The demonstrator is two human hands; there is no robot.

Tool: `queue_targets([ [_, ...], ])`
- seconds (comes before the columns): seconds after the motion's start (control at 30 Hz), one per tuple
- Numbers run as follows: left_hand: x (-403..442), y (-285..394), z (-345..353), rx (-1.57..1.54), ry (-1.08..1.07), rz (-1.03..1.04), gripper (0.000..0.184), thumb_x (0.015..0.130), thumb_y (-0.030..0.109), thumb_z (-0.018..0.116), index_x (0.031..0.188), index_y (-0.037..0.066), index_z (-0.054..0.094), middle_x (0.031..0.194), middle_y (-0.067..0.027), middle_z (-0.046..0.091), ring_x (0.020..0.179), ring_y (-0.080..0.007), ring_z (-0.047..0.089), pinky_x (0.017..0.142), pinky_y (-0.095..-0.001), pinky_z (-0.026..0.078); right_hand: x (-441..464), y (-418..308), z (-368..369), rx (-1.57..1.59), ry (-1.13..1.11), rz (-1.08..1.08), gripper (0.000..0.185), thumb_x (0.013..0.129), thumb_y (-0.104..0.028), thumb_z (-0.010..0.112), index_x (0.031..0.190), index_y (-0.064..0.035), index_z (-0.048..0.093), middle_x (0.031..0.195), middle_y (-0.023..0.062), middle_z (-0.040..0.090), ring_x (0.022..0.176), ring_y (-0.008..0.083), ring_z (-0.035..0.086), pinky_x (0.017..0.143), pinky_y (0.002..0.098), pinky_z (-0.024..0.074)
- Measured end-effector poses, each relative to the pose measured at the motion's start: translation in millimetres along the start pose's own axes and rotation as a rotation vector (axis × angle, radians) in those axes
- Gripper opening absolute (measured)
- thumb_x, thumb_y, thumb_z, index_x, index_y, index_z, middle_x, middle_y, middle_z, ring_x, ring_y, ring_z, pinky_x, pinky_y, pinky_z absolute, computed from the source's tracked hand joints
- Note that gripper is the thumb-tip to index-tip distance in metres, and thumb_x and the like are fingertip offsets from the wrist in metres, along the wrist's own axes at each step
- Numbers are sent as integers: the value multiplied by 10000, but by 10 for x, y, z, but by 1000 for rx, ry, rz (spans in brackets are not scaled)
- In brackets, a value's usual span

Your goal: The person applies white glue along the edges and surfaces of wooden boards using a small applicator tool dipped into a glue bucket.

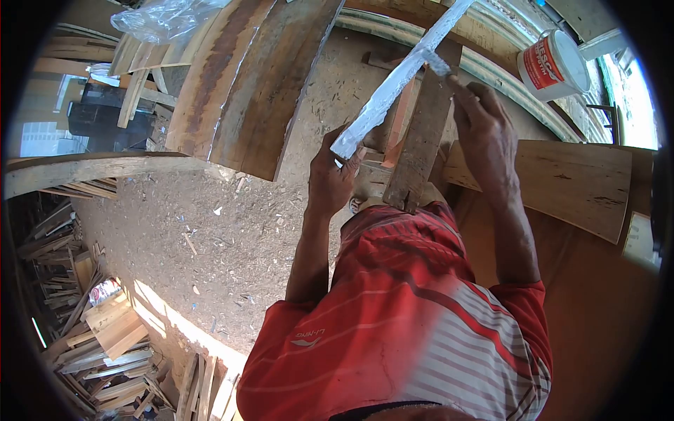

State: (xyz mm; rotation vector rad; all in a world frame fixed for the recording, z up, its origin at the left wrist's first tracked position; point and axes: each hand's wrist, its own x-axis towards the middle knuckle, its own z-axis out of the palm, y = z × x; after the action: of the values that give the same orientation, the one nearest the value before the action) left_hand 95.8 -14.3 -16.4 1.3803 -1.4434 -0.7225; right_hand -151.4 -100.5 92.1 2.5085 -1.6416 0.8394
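Observation:
My left hand (330,177) is closed around the near end of a long wooden strip (382,99) thickly coated in wet-looking white. The strip slants up and to the right, beyond the top edge of the view. In my right hand (486,137) is a small brush (438,65) by its handle, its white-smeared head touching the strip's right side. Beneath the strip, a narrow dark plank (425,133) runs away from my lap. The brush's bristles are too caked to see clearly.
Wide boards (270,77) with white along their edges lie at the upper left, a clear plastic bag (165,21) on top. A white bucket (551,67) with a red label stands at the right. Wood offcuts (116,365) are piled at the lower left.

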Motion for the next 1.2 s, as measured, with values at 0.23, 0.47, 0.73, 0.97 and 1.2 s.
queue_targets([
  [0.23,6,27,-9,31,-20,-26,389,1029,87,697,1394,32,575,1165,-138,747,1089,-223,726,916,-363,571,-275,-460,-203,210,-168,-282,457,868,-51,715,1323,-80,705,1125,102,659,960,265,697,767,389,605],
  [0.47,-3,4,-2,72,-7,16,387,1036,118,697,1393,31,574,1163,-142,748,1061,-240,736,892,-374,578,-330,-530,-218,125,-188,-281,496,843,-81,714,1336,-41,682,1156,92,609,963,246,669,785,384,603],
  [0.73,-17,-38,-45,42,-54,-36,391,1028,132,712,1377,23,574,1153,-152,744,1056,-257,737,886,-387,576,-418,-679,-178,158,-202,-304,503,853,-83,712,1353,-48,675,1125,95,616,964,251,671,769,392,597],
  [0.97,8,-33,-30,54,-1,39,384,1031,128,707,1374,24,568,1130,-148,746,1027,-266,741,866,-386,579,-381,-630,-263,107,-126,-162,469,863,-87,708,1332,-79,691,1088,76,633,1000,254,682,779,397,591],
  [1.2,18,9,-68,60,-57,-33,381,1032,124,704,1377,25,575,1124,-132,744,1031,-230,734,861,-374,579,-364,-549,-131,108,-138,-250,487,848,-79,713,1334,-74,690,1122,80,630,981,256,674,800,405,579],
])
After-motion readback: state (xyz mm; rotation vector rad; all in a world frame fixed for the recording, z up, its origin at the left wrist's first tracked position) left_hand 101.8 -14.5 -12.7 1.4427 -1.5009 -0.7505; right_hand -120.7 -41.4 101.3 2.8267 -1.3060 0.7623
